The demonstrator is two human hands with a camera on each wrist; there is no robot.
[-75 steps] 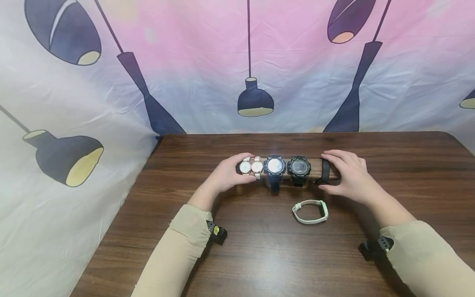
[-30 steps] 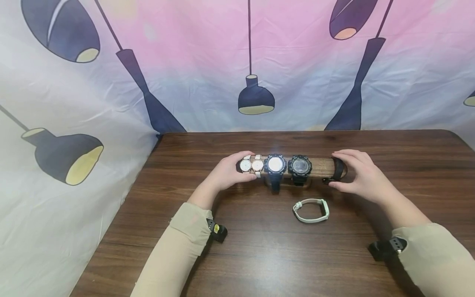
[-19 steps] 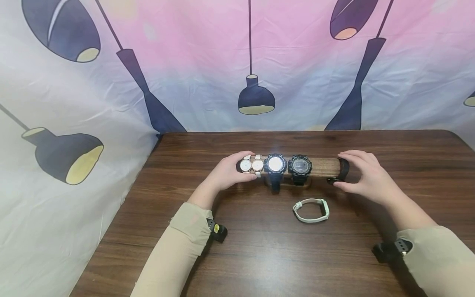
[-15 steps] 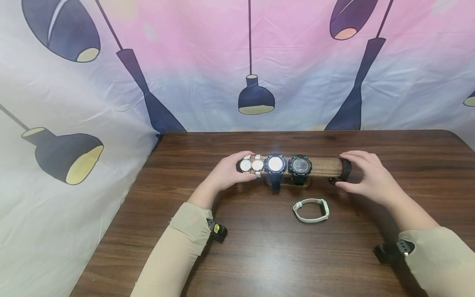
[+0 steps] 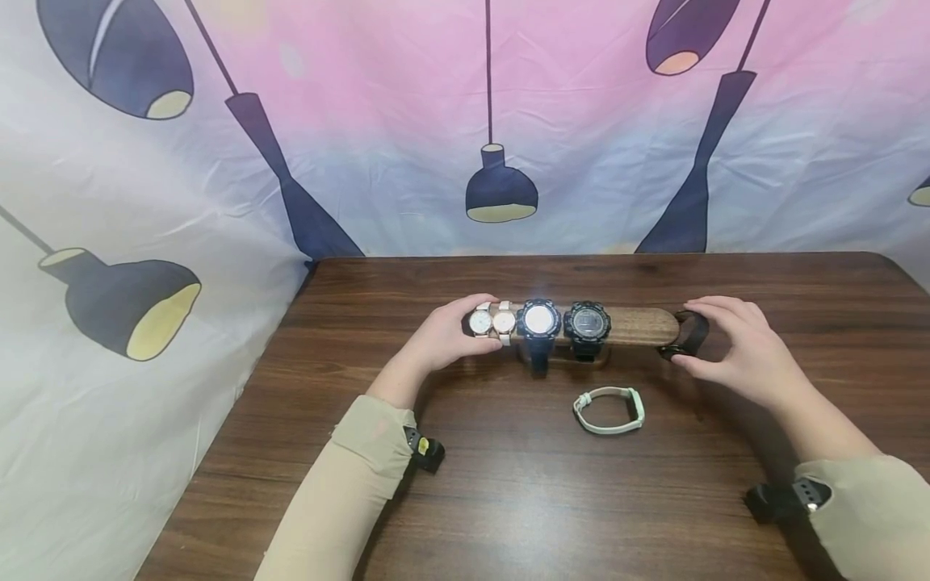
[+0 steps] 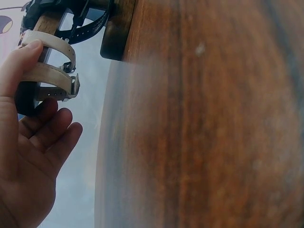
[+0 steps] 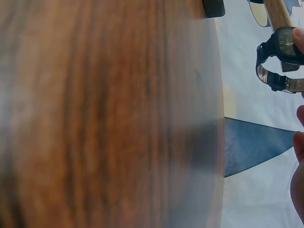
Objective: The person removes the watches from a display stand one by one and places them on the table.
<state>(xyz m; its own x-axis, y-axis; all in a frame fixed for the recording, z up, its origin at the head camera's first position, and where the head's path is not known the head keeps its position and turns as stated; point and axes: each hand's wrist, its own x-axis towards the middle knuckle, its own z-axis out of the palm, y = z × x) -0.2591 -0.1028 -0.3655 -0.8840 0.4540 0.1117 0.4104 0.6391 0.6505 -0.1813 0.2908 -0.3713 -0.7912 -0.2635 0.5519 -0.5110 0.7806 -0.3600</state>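
A wooden watch stand point(image 5: 639, 327) with a horizontal bar rises from the table. My left hand point(image 5: 445, 335) grips its left end; in the left wrist view the thumb rests on a pale strap point(image 6: 45, 73). Two small white-strapped watches point(image 5: 504, 323) sit on the bar by that hand. Beside them are a black watch point(image 5: 539, 320) with a bright, glaring face and a black digital watch point(image 5: 587, 323). At the bar's right end my right hand point(image 5: 751, 351) pinches another black watch point(image 5: 693, 332), its strap a closed loop. In the right wrist view its dial point(image 7: 286, 42) shows beneath the thumb.
A pale green fitness band point(image 5: 609, 411) lies on the brown table point(image 5: 523, 500) in front of the stand. Behind the table's far edge hangs a cloth backdrop point(image 5: 407, 121) printed with lamps. A wrist camera point(image 5: 427, 453) sticks out from the left sleeve.
My right hand has moved right, sliding the black watch along the bar to its right end and uncovering the bare wood. My left hand has kept its grip in place.
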